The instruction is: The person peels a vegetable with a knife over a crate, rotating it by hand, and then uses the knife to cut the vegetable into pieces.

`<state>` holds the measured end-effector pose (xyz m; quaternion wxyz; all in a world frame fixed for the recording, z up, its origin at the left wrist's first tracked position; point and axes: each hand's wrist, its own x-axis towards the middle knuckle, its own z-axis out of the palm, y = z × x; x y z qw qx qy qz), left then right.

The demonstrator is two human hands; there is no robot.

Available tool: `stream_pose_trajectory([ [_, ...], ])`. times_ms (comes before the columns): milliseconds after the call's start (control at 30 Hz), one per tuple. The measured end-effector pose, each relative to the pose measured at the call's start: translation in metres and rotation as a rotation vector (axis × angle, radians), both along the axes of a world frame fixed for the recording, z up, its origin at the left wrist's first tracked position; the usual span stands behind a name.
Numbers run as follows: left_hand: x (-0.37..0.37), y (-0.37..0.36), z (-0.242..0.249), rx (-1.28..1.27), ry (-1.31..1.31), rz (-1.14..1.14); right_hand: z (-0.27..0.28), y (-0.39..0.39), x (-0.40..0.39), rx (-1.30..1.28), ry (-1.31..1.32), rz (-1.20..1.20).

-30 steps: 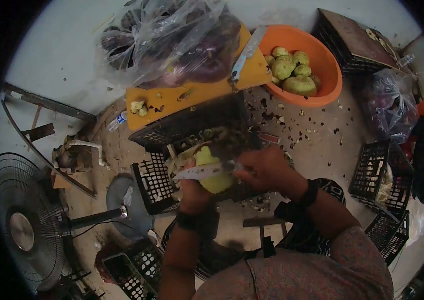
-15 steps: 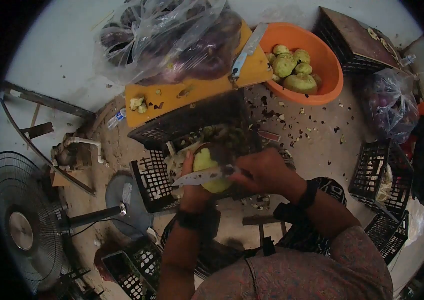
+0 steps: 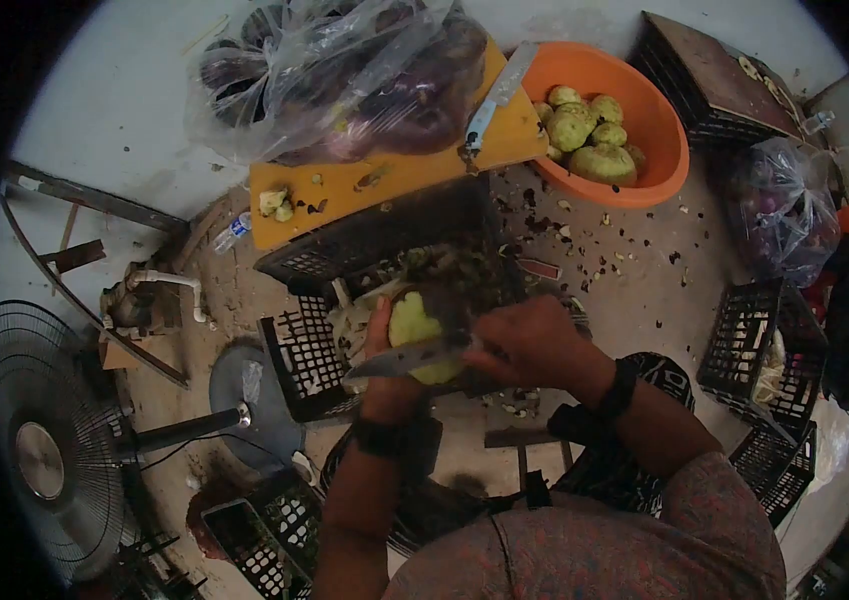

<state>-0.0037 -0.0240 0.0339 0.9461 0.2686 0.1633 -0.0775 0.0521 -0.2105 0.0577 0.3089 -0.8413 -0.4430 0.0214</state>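
Note:
Over the black crate, my left hand (image 3: 388, 375) is wrapped round a partly peeled eggplant (image 3: 410, 322). Its left side is bare and pale green, while dark skin covers the right side. My right hand (image 3: 522, 343) grips a knife (image 3: 399, 361), whose broad blade lies across the front of the eggplant and points left. Part of the eggplant is hidden behind the blade and my fingers. Below it, the black crate (image 3: 296, 362) holds peelings and scraps (image 3: 424, 268).
An orange basin (image 3: 659, 150) holds several peeled eggplants (image 3: 599, 165). On the yellow board (image 3: 344, 200) lie a bag of purple eggplants (image 3: 384, 95) and another knife (image 3: 499, 95). A standing fan (image 3: 44, 460) is at left, more crates (image 3: 759, 345) at right. Dark peelings litter the floor.
The eggplant has turned slightly in my left hand, and the bare patch shows a different outline. The knife blade has tilted and looks darker. Both hands stay nearly in place.

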Motion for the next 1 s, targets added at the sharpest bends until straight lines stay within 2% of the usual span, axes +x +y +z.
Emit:
stream_pose_trajectory([
  [67, 0.001, -0.005, 0.008, 0.074, 0.054, 0.049, 0.001, 0.0, 0.001, 0.113, -0.015, -0.014],
  [200, 0.002, -0.001, -0.001, 0.047, 0.017, 0.013, 0.001, 0.0, 0.001, 0.131, -0.019, -0.021],
  [300, 0.003, -0.001, 0.003, 0.07, 0.108, 0.071, -0.002, -0.002, 0.003, 0.12, -0.038, -0.032],
  [367, 0.002, 0.002, 0.002, -0.095, 0.063, 0.046, 0.0, -0.006, 0.006, -0.01, 0.072, -0.077],
  [400, 0.0, 0.002, 0.002, -0.095, 0.063, 0.045, 0.001, -0.007, 0.007, -0.011, 0.073, -0.077],
  [467, -0.003, 0.002, 0.004, 0.043, 0.08, 0.059, 0.004, -0.008, 0.008, -0.053, 0.026, -0.118],
  [600, -0.004, 0.011, -0.007, 0.025, -0.034, 0.019, 0.004, -0.007, 0.008, -0.045, 0.071, -0.061],
  [767, -0.001, 0.004, 0.0, 0.17, 0.034, 0.102, 0.002, -0.001, 0.002, 0.102, 0.047, 0.041],
  [867, 0.002, 0.002, 0.005, 0.204, 0.073, 0.11, 0.001, -0.003, 0.001, 0.014, -0.021, 0.064],
  [1000, 0.005, 0.001, 0.005, 0.18, 0.151, 0.124, -0.001, -0.003, -0.002, 0.059, -0.022, 0.075],
])
